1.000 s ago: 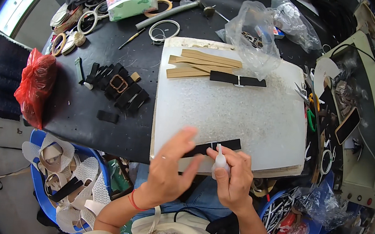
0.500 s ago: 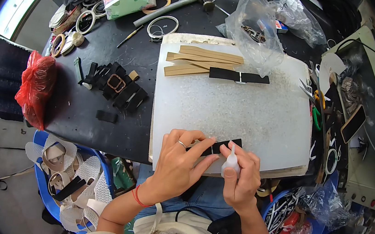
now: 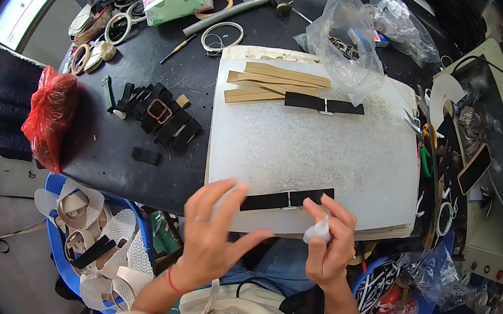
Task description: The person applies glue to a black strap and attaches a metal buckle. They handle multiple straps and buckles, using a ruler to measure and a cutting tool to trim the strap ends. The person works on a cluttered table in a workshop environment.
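Board (image 3: 302, 144); bottle (image 3: 318, 231) in right hand (image 3: 334, 248)

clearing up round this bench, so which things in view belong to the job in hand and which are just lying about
Apparently in use:
white bottle, in the right hand
near black strap
white board under it

Probably just lying about:
red plastic bag
phone
green soft pack

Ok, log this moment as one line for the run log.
left hand: open, holding nothing | right hand: holding white bottle | white board: black strap near hands, tan strips and another black strap farther back
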`<control>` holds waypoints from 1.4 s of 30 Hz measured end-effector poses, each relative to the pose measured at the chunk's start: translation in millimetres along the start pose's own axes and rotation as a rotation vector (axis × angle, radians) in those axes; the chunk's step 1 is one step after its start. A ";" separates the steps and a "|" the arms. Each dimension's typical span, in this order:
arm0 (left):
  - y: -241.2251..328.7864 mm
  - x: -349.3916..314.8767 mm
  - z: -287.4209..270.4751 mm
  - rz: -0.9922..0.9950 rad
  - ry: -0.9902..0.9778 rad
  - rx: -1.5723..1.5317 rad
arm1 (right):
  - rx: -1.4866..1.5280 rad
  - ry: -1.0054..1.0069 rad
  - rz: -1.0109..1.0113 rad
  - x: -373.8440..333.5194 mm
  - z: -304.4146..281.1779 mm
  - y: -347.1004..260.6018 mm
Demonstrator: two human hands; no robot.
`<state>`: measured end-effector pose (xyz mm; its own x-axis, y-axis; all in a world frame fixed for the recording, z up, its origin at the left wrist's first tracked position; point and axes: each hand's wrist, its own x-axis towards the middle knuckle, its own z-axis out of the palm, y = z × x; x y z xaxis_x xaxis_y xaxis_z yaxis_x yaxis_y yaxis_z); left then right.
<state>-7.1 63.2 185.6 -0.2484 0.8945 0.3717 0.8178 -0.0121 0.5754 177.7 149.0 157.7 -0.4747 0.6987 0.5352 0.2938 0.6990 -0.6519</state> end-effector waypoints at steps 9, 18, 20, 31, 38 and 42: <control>16.2 -20.9 11.1 0.055 -0.059 -0.010 | -0.073 -0.129 -0.066 3.6 7.6 -2.6; 7.9 17.4 29.3 0.187 0.000 -0.420 | 0.037 -0.110 0.125 9.3 3.3 -5.6; 4.1 21.4 33.6 0.223 -0.009 -0.456 | 0.058 -0.122 0.151 9.3 2.5 -5.9; -15.4 21.9 18.8 0.315 -0.110 -0.097 | 0.076 -0.166 0.160 13.9 -1.4 -7.9; -14.2 14.5 23.1 0.145 -0.002 -0.244 | 0.168 -0.004 0.295 -3.0 -21.5 -13.2; -13.9 13.5 23.9 0.135 0.028 -0.263 | -0.058 -0.093 0.232 7.1 -25.6 -17.4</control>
<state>-9.4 86.1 165.2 -0.1638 0.8644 0.4754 0.6824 -0.2487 0.6874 190.4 145.7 186.6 -0.4627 0.8261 0.3217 0.4494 0.5314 -0.7181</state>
